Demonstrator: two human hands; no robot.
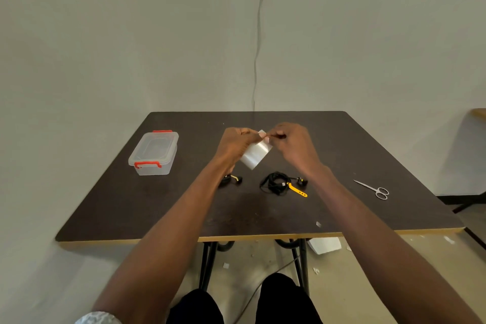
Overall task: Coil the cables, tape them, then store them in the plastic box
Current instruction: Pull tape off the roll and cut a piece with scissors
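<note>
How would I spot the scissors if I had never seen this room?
Start at the dark table against the pale wall and look to its right side, past the person's right hand. The scissors lie flat there, alone. They are the only shiny metal thing, thin and silver, unlike the black coiled cable nearer the middle.

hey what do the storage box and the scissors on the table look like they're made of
Lidded storage box with red clips: clear, slightly frosted plastic, since the dark table shows through. Small scissors: probably bare metal, silver-grey and thin, handles included.
</note>
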